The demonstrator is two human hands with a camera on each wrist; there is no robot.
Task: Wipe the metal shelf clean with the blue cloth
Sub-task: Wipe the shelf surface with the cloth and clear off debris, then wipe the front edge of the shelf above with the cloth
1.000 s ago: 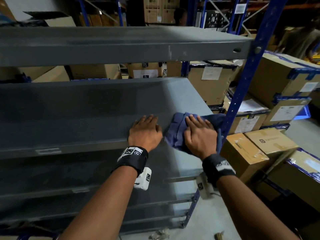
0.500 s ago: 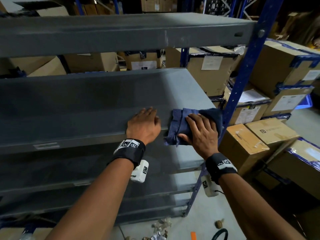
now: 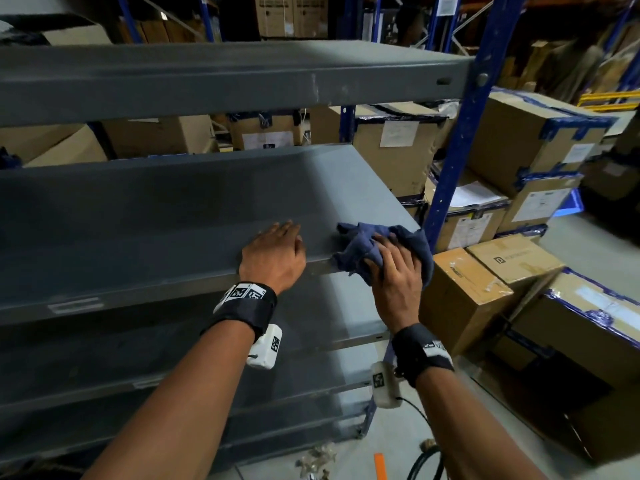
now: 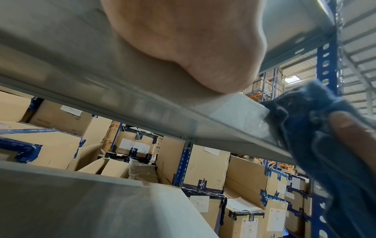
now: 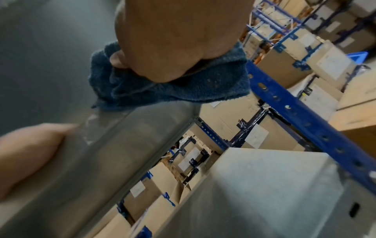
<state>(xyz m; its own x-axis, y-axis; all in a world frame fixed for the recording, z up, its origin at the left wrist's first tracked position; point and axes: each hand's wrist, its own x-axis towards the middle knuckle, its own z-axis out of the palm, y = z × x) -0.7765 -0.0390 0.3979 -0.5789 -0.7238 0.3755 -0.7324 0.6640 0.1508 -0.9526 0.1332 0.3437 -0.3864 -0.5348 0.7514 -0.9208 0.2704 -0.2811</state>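
Nearest, the floor [image 3: 346, 459] below the rack carries a bit of crumpled litter [image 3: 317, 460], an orange strip [image 3: 380, 465] and a loop of black cable [image 3: 424, 465]. Above them two lower shelves [image 3: 104, 358] of the grey rack run leftward. Both wrists wear black bands with white camera units hanging under them.

Next up, the left hand [image 3: 273, 258] lies palm down on the front edge of the metal shelf [image 3: 156, 216], its grip open, fingers fairly straight and resting on the steel. Just beside it, the right hand [image 3: 394, 275] presses the blue cloth [image 3: 360, 244] against the shelf's front right corner; the grip is closed on the cloth, thumb tucked into its folds in the right wrist view, while the fingers spread over the top. The bunched cloth [image 5: 183, 87] overhangs the shelf lip and sits right against the blue upright post [image 3: 460, 147], which hems in the hand on that side.

Overhead, an upper shelf [image 3: 207, 77] crosses the view. To the right, stacked cardboard boxes [image 3: 464, 292] with blue tape crowd close to the post, and more boxes [image 3: 162, 133] show through the gap behind the rack.
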